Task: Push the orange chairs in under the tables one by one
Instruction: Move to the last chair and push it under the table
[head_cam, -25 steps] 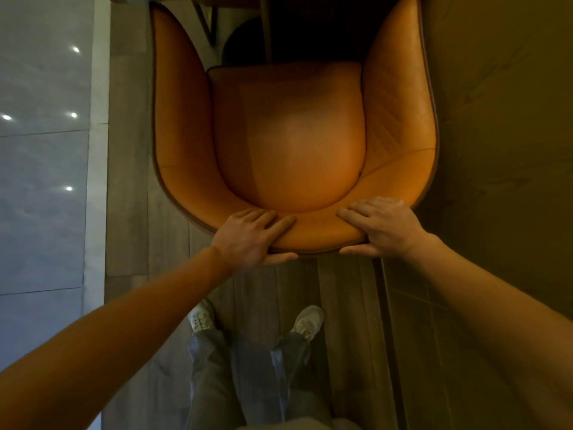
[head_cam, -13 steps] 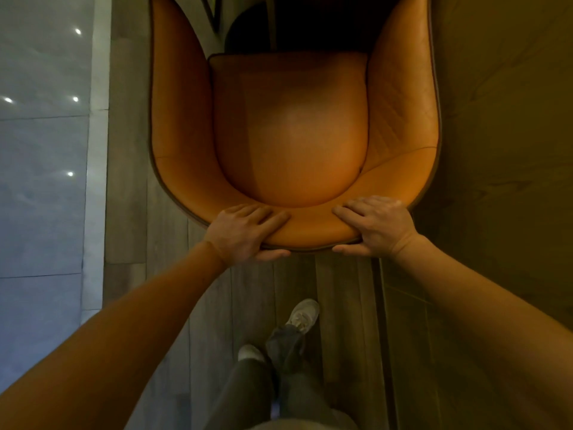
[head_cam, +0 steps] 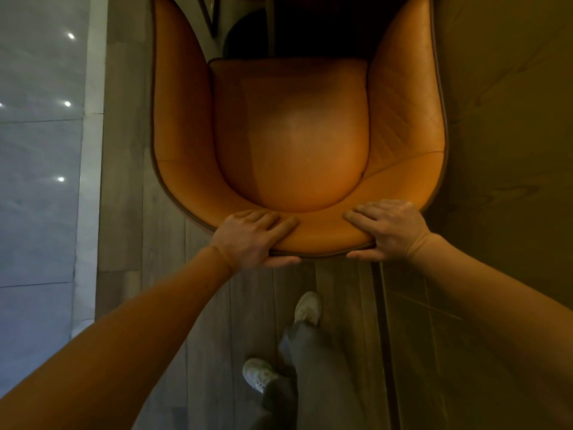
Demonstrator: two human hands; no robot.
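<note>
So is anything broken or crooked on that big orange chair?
Nothing stands out. The rounded orange leather chair looks whole, and its seat cushion sits square inside the shell, with no tears or spills visible. The left hand and right hand each grip the top edge of its backrest.

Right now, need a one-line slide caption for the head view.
Both hands, left hand and right hand, grip the orange chair backrest rim.
</note>
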